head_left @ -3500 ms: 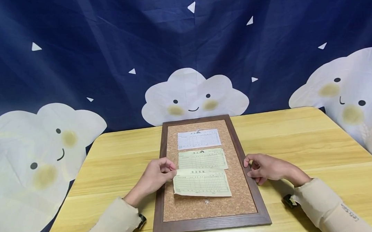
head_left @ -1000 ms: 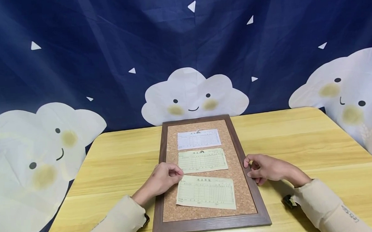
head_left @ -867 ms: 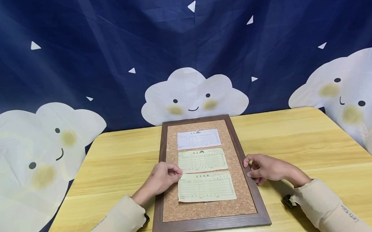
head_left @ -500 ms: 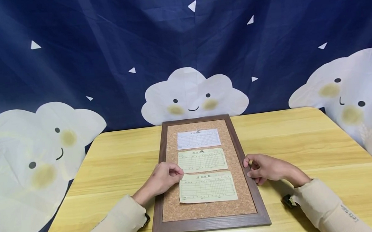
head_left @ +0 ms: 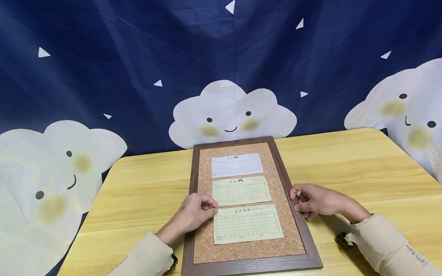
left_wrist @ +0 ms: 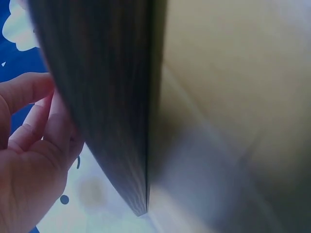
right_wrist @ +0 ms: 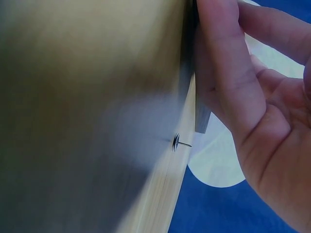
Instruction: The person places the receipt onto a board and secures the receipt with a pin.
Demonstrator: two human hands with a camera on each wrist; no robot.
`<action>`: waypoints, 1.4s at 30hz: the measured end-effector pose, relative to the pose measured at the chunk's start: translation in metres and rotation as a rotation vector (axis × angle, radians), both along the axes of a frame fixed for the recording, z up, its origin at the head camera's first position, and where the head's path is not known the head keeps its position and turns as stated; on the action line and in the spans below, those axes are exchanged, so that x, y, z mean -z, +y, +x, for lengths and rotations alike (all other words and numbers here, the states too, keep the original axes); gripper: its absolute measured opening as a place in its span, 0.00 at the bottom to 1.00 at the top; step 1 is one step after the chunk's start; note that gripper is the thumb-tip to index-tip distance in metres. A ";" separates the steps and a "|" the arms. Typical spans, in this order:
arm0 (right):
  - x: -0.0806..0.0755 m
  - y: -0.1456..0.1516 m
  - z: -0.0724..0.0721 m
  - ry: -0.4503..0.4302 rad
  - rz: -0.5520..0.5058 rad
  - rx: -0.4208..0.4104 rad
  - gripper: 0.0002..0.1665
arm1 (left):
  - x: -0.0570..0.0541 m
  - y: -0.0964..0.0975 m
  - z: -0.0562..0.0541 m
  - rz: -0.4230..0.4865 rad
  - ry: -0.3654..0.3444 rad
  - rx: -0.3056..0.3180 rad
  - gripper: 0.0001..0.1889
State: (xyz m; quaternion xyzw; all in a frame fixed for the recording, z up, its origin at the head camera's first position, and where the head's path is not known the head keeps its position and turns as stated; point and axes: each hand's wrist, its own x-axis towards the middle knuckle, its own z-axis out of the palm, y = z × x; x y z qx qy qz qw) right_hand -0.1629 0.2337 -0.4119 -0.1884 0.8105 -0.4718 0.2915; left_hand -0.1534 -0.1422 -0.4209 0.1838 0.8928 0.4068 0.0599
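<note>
My left hand (head_left: pixel 192 213) reaches over the left side of the cork board, pinching the top left corner of the lowest green paper slip (head_left: pixel 248 224) between thumb and index finger. This slip lies below another green slip (head_left: pixel 240 192) and a white slip (head_left: pixel 237 167), each with a small pin at its top edge. On the right, my right hand (head_left: pixel 318 199) holds the edge of the board's dark wooden frame (head_left: pixel 250 266) with curled fingers. In the left wrist view the frame (left_wrist: pixel 107 87) hides the fingertips and the slip.
A thumbtack (right_wrist: pixel 176 142) sits point up on the table in the right wrist view, close to the right hand. The light wooden table (head_left: pixel 141 174) stands against a dark blue curtain (head_left: pixel 187 36) printed with clouds.
The lowest slip has come down from overlapping the middle one, swung a little and settled flatter. It now covers the shiny spot seen below it. My left hand shifted slightly right; the right stayed.
</note>
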 end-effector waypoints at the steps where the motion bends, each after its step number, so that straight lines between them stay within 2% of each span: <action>1: 0.000 0.000 0.000 0.001 0.000 -0.001 0.09 | 0.000 0.000 0.000 -0.002 0.000 0.000 0.05; 9: 0.000 0.000 0.001 -0.004 -0.005 -0.002 0.09 | -0.003 -0.003 0.001 -0.028 -0.006 -0.011 0.02; 15: -0.001 0.000 0.001 0.012 0.000 -0.009 0.09 | -0.003 -0.008 0.003 -0.043 0.052 0.068 0.06; 20: -0.001 0.000 0.001 0.030 0.012 -0.014 0.09 | -0.002 -0.013 0.006 -0.026 0.053 0.150 0.09; 25: -0.001 -0.002 0.002 0.043 0.018 -0.012 0.09 | -0.001 -0.014 0.010 -0.088 0.091 0.180 0.14; 34: -0.001 -0.002 0.004 0.055 0.023 0.000 0.09 | -0.006 -0.012 0.017 -0.186 0.042 0.240 0.21; 42: -0.001 -0.001 0.003 0.073 0.036 -0.006 0.08 | -0.003 -0.013 0.017 -0.199 0.036 0.290 0.24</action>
